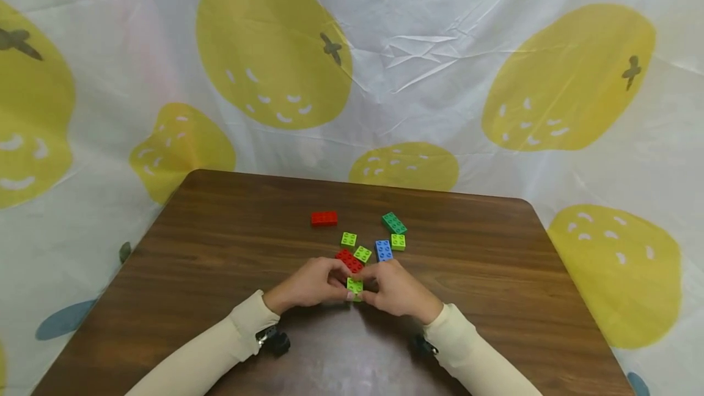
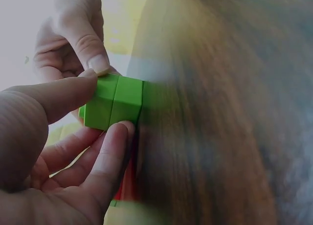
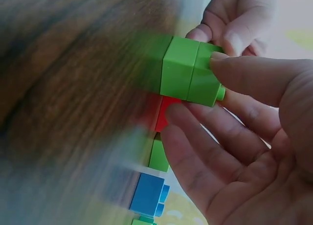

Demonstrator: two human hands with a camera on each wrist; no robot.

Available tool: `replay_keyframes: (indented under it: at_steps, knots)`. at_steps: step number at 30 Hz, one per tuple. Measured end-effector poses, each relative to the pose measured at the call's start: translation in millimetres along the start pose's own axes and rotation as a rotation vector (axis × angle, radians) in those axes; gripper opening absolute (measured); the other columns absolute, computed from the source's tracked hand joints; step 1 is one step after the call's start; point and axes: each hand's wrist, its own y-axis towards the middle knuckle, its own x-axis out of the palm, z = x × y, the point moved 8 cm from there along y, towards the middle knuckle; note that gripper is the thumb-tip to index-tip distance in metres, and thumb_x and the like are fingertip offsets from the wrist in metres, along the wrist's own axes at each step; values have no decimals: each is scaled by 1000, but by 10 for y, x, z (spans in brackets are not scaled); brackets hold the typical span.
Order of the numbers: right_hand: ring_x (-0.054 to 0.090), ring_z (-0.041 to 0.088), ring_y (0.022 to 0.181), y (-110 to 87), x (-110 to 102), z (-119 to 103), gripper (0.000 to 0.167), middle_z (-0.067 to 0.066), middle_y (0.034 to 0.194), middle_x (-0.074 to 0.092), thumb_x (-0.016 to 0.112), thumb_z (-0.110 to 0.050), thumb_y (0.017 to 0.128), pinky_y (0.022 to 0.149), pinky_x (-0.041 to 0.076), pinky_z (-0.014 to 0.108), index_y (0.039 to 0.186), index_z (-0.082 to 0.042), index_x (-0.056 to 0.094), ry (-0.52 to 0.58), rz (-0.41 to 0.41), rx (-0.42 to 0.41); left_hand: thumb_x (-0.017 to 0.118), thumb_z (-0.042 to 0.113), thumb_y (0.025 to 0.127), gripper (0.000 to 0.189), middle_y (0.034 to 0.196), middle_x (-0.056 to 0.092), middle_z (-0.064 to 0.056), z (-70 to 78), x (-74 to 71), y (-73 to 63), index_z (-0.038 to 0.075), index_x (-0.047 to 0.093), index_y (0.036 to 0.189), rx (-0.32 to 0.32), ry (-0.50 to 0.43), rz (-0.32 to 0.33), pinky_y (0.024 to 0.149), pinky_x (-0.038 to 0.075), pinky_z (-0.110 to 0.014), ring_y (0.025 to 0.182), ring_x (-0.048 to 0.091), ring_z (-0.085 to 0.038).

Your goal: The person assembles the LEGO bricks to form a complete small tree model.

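Observation:
Two lime-green toy bricks, one stacked on the other (image 2: 112,102), stand on the table between both hands. My left hand (image 1: 313,283) pinches the stack from its side, thumb on the upper brick and a fingertip low on the opposite face. From the other side my right hand (image 1: 398,292) holds it too, its thumb (image 3: 249,76) on the upper brick and the other fingers spread behind. Studs of the upper brick (image 1: 354,285) show between the hands in the head view. Just beyond the fingertips lies a red brick (image 1: 348,258), partly covered by the left hand.
Past the hands lie two small lime bricks (image 1: 349,239), a blue brick (image 1: 383,249), another lime brick (image 1: 398,242) and a dark green brick (image 1: 394,223). A second red brick (image 1: 324,219) sits farther back on the brown table (image 1: 247,219). A fruit-patterned curtain (image 1: 418,102) hangs behind.

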Motion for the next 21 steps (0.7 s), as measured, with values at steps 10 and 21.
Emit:
replay_keyframes:
  at_steps: [10, 21]
  knots:
    - [75, 9, 94, -45, 31, 121, 35, -4, 113, 80, 83, -20, 93, 81, 59, 27, 127, -14, 77, 57, -27, 19, 88, 25, 89, 32, 108, 78, -5, 53, 9, -21, 10, 75, 114, 21, 31, -1, 81, 63, -29, 95, 77, -15]
    - [75, 10, 92, 20, -161, 189, 21, 2, 104, 80, 79, -18, 96, 80, 64, 34, 115, -9, 77, 115, 104, -43, 88, 27, 88, 31, 108, 77, -1, 61, -10, -29, 14, 74, 112, 30, 65, 7, 82, 62, -25, 93, 74, -9]
